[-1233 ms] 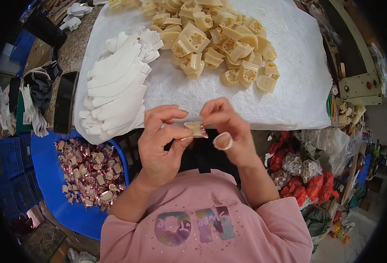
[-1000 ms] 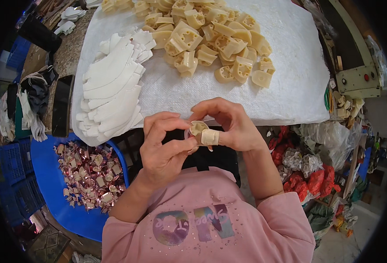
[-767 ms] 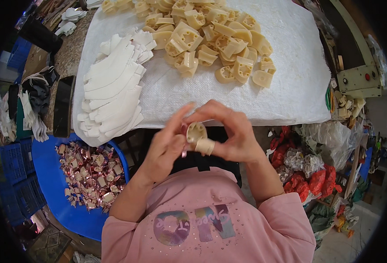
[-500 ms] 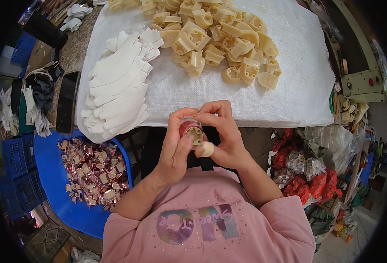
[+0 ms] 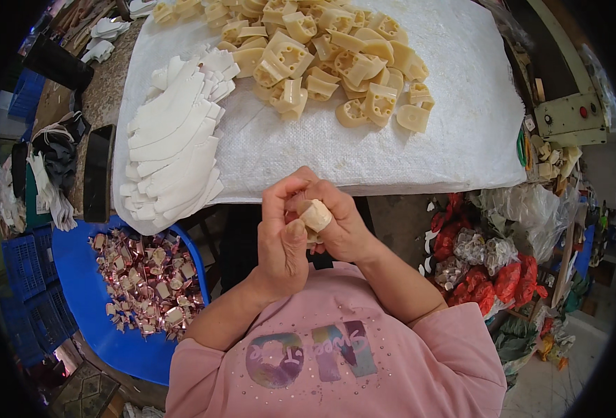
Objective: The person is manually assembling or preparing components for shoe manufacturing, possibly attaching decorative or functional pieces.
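White sheeting is covering the table. Before its left corner, a blue tub is standing; before its edge, the left hand and right hand are pinching a mostly hidden pinkish piece; before its right corner, red bags are lying.

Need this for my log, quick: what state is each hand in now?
Left hand: closed around a small part, mostly hidden.
Right hand: closed on the same small part.
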Motion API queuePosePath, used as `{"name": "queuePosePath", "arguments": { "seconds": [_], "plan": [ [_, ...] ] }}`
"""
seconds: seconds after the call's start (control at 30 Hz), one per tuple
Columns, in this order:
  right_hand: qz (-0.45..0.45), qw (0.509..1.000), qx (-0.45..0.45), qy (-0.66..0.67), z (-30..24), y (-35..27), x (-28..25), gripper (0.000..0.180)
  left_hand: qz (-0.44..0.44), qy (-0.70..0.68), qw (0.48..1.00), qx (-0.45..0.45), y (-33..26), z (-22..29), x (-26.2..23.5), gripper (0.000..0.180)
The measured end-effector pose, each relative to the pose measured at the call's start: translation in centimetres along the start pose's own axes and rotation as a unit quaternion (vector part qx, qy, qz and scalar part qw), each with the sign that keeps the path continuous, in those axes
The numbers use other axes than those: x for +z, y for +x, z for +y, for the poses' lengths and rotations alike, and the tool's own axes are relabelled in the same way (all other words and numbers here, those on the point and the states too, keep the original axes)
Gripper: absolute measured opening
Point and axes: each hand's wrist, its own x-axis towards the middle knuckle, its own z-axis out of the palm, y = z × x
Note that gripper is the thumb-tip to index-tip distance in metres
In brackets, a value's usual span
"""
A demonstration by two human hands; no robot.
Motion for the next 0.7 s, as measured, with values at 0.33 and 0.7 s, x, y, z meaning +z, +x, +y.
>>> {"name": "queuePosePath", "arguments": {
  "seconds": [0.33,0.7],
  "plan": [
    [0.062,0.994,-0.079,0.044,0.6,-0.1,1.6,0.029,0.1,-0.09,0.991,-0.001,1.2,0.1,0.3,0.035],
    [0.08,0.993,-0.033,-0.077,-0.3,0.4,0.7,0.037,0.042,-0.185,0.978,-0.084,1.2,-0.2,-0.3,0.063]
  ]
}}
